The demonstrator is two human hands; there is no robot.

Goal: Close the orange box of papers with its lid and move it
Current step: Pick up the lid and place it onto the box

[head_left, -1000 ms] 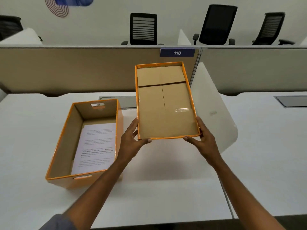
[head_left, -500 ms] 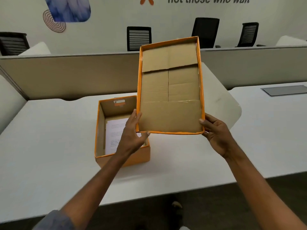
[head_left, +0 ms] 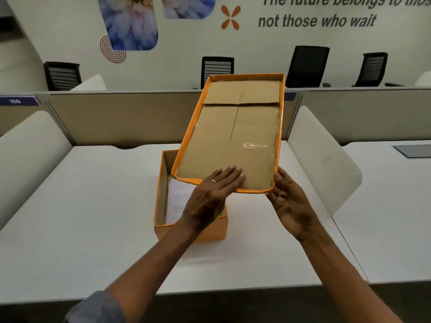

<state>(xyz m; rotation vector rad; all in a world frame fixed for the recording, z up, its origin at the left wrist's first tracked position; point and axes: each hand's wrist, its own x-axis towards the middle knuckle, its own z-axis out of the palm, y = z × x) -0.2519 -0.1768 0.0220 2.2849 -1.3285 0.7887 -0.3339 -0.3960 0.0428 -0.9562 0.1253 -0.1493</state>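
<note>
The orange box (head_left: 161,206) stands open on the white desk, with printed papers (head_left: 179,201) lying inside. I hold its orange-rimmed lid (head_left: 233,131) tilted above the box, brown cardboard inside facing me, its far end raised. My left hand (head_left: 212,194) grips the lid's near edge, fingers laid flat on the inner cardboard. At the lid's near right corner, my right hand (head_left: 291,203) holds it from the side and below. The lid and my left arm hide the right part of the box.
The white desk (head_left: 81,217) has a beige partition (head_left: 116,117) along its far side. A white curved divider (head_left: 324,164) rises just right of the lid, another at the far left (head_left: 30,155). Black office chairs (head_left: 217,68) stand behind the partition.
The lid has come down and leftward over the box, less upright than before. My left hand shifted from the lid's left side to its near edge, fingers inside. My view moved back.
</note>
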